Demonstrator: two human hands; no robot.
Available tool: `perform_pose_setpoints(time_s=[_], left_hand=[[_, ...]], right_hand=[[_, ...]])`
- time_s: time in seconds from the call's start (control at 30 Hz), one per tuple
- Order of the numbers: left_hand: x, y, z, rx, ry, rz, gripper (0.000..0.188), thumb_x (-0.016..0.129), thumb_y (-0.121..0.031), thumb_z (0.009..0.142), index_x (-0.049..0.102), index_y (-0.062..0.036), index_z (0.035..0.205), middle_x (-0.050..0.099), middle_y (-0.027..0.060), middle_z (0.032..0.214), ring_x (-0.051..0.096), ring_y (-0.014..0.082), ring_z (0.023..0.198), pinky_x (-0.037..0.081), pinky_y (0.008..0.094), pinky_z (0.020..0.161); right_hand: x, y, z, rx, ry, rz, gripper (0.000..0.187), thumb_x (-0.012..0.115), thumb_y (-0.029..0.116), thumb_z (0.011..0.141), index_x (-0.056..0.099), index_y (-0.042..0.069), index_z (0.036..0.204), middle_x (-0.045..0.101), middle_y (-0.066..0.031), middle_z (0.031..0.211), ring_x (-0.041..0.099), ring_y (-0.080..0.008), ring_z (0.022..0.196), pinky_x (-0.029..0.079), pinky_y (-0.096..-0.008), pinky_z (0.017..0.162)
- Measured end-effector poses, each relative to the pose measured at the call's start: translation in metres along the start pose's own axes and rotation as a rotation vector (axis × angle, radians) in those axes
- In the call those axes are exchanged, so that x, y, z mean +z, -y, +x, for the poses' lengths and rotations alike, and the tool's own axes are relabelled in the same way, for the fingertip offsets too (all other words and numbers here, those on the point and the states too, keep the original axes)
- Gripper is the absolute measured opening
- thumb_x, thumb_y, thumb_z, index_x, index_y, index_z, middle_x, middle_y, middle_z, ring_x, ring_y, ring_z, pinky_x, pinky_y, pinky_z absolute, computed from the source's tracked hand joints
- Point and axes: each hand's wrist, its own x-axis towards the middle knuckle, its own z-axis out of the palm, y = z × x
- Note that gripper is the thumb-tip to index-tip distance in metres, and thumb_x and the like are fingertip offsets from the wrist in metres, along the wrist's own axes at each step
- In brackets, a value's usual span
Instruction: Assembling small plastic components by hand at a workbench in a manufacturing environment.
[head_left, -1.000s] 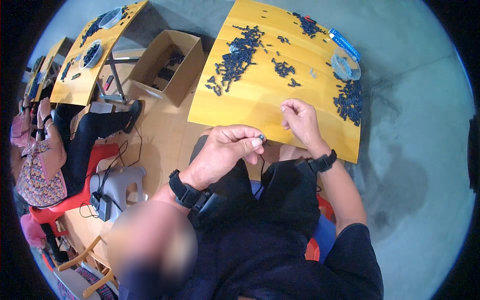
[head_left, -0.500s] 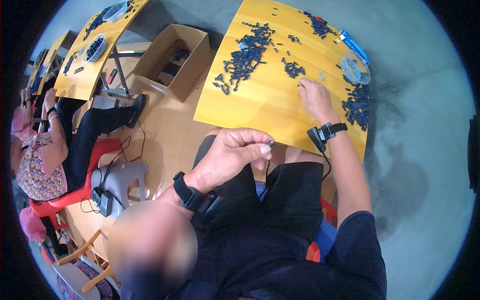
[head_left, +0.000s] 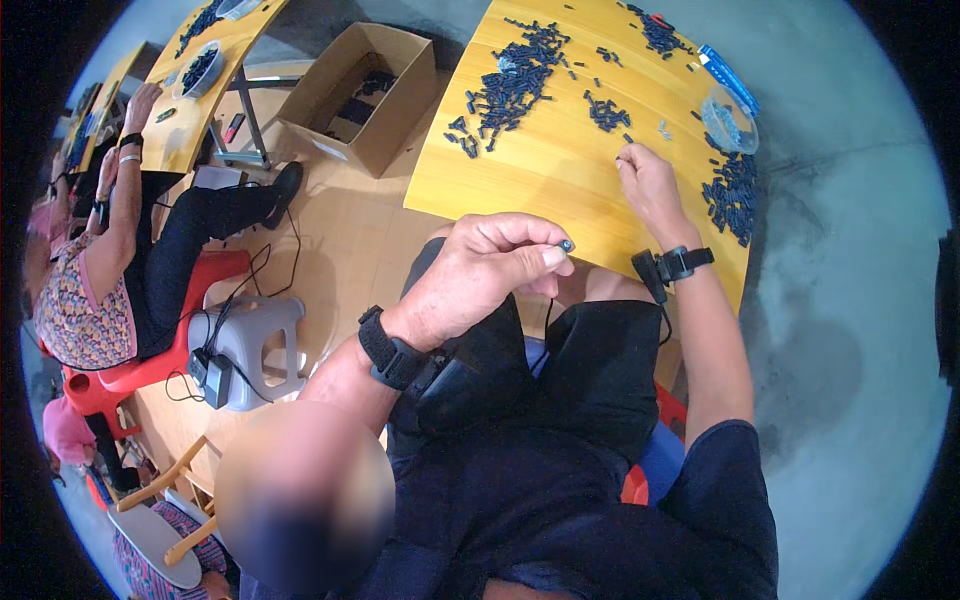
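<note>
My left hand (head_left: 480, 272), closed in a pinch above my lap, grips a small black cylindrical piece (head_left: 566, 246) with a bluish tip showing between thumb and forefinger. Over the yellow wooden table (head_left: 560, 190), my right hand (head_left: 655, 192) has its fingers drawn together. Something dark shows at its fingertips, too small to make out. Just beyond those fingers lies a small group of black pieces (head_left: 606, 113). A larger heap of black pieces (head_left: 515, 85) spreads to the left, and another pile (head_left: 730, 195) lies along the right edge.
A clear plastic tub (head_left: 728, 122) and a blue-and-white box (head_left: 728, 75) stand at the table's right edge. Left of the table is an open cardboard box (head_left: 350, 135). Another person (head_left: 95, 290) sits at a neighbouring table, beside a grey stool (head_left: 255, 350) with cables.
The view has shifted, so the table appears higher and farther right. My left hand still pinches the black piece. My right hand's fingers remain together near the small group.
</note>
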Motion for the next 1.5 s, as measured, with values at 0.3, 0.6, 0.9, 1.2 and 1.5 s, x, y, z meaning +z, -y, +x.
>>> perform_pose_setpoints(time_s=[0.3, 0.6, 0.9, 1.2, 1.5], left_hand=[[0.0, 0.002, 0.0, -0.017, -0.007, 0.014, 0.016, 0.059, -0.014, 0.092, 0.065, -0.0002, 0.097, 0.067, 0.0038, 0.085, 0.06, 0.009, 0.071, 0.049, 0.0225, 0.068], [-0.002, 0.002, 0.001, -0.005, -0.02, 0.033, 0.016, 0.059, -0.013, 0.092, 0.064, -0.0009, 0.101, 0.067, 0.0045, 0.084, 0.06, 0.0094, 0.07, 0.049, 0.0223, 0.067], [-0.002, 0.003, -0.001, -0.024, -0.032, 0.057, 0.015, 0.059, -0.013, 0.092, 0.064, -0.001, 0.099, 0.066, 0.0027, 0.083, 0.059, 0.0081, 0.071, 0.049, 0.0223, 0.068], [-0.003, 0.002, 0.001, 0.009, -0.024, 0.107, 0.014, 0.062, -0.013, 0.09, 0.067, -0.0028, 0.097, 0.064, -0.0008, 0.08, 0.057, 0.0041, 0.067, 0.049, 0.0194, 0.059], [-0.003, 0.005, 0.0, 0.023, -0.034, 0.095, 0.013, 0.063, -0.012, 0.089, 0.068, -0.0028, 0.096, 0.064, -0.0016, 0.078, 0.057, 0.003, 0.066, 0.049, 0.0186, 0.059]], right_hand=[[-0.029, 0.069, -0.029, 0.435, 0.046, 0.902, 0.012, 0.054, 0.005, 0.09, 0.058, -0.003, 0.097, 0.061, -0.0067, 0.077, 0.061, -0.0113, 0.061, 0.052, -0.0236, 0.052], [-0.055, 0.108, -0.046, 0.346, 0.108, 1.132, 0.008, 0.057, 0.004, 0.088, 0.059, -0.002, 0.094, 0.059, -0.0039, 0.073, 0.058, -0.0097, 0.056, 0.052, -0.0225, 0.053], [-0.076, 0.142, -0.057, 0.289, 0.192, 1.315, 0.01, 0.057, 0.002, 0.088, 0.059, -0.003, 0.096, 0.062, -0.0054, 0.073, 0.061, -0.009, 0.059, 0.051, -0.0216, 0.053], [-0.076, 0.15, -0.062, 0.134, 0.21, 1.169, 0.013, 0.055, -0.001, 0.088, 0.059, -0.006, 0.099, 0.063, -0.0058, 0.076, 0.06, -0.0072, 0.061, 0.051, -0.021, 0.056], [-0.075, 0.152, -0.063, 0.123, 0.217, 1.108, 0.013, 0.056, -0.001, 0.088, 0.06, -0.005, 0.099, 0.063, -0.005, 0.079, 0.061, -0.0071, 0.063, 0.052, -0.0213, 0.057]])
